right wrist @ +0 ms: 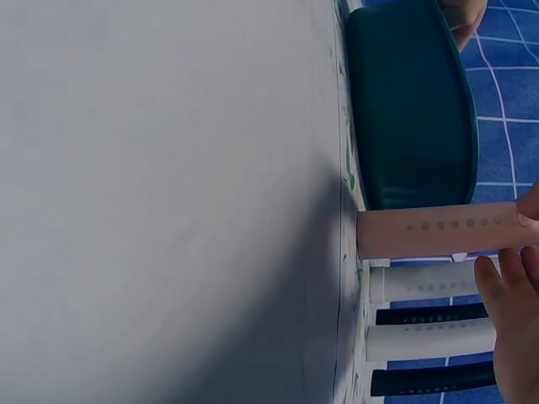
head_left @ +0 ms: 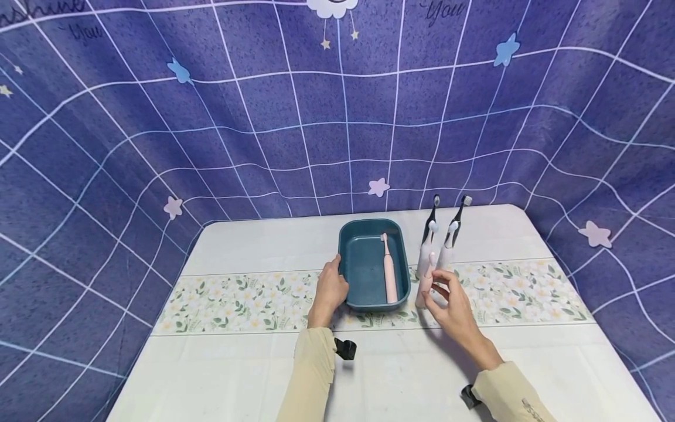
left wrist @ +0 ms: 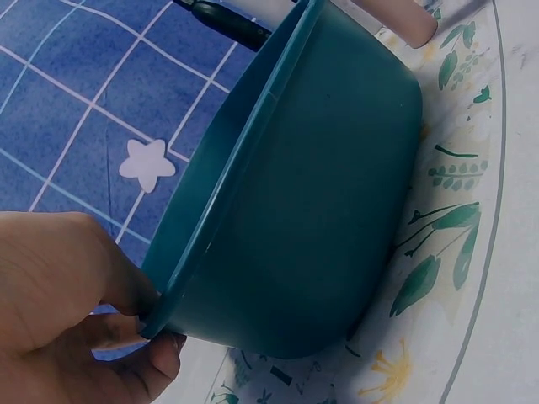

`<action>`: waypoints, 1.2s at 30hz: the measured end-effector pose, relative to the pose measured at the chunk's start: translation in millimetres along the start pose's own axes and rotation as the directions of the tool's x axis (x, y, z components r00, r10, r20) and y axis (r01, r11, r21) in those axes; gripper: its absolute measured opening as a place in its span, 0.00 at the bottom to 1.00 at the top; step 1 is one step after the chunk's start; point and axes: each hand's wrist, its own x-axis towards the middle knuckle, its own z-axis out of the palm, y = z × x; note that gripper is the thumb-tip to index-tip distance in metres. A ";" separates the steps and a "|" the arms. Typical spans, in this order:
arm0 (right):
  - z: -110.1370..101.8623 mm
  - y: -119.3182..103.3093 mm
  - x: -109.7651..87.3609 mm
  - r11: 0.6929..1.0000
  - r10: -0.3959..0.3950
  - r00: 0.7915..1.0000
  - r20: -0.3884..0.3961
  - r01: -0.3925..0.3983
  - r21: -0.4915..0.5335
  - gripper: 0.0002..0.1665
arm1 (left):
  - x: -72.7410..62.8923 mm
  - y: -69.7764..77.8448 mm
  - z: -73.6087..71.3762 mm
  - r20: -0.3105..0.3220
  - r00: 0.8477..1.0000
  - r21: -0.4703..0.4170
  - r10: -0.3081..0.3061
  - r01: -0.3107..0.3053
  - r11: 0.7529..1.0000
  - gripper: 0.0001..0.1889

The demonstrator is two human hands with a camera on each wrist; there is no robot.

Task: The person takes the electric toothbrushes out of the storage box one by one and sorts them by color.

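In the head view my left hand [head_left: 330, 287] grips the near left rim of a teal plastic bin [head_left: 360, 305]. The left wrist view shows the thumb and fingers pinching that rim. A pink electric toothbrush [head_left: 389, 275] lies lengthwise along the bin's right side, head away from me. Just right of the bin, my right hand [head_left: 453, 308] holds a second pink electric toothbrush [head_left: 423, 293] upright between thumb and fingers. In the right wrist view that toothbrush's handle [right wrist: 438, 229] has its base right at the tabletop.
Behind the held toothbrush stand two white electric toothbrushes [head_left: 425, 258] and two black ones [head_left: 430, 221], all upright. The white table [head_left: 237, 375] carries a floral band [head_left: 232, 302]. A purple-blue grid-patterned cloth [head_left: 316, 146] hangs behind and beside it.
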 end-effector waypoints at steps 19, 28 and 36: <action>-13.6 -17.9 0.6 0.997 -0.081 0.994 -0.077 0.080 -0.013 0.29 | -0.7 -1.1 0.8 0.003 1.000 -0.006 -0.001 0.001 1.000 0.28; -13.4 -29.6 3.2 0.981 -0.186 0.977 -0.105 0.190 0.027 0.29 | 0.9 -1.9 0.9 -0.007 1.000 -0.001 0.005 -0.005 1.000 0.28; -6.3 -40.1 5.6 0.964 -0.242 0.966 -0.093 0.251 0.093 0.29 | 0.1 -2.6 1.3 -0.001 1.000 -0.008 0.004 -0.004 1.000 0.28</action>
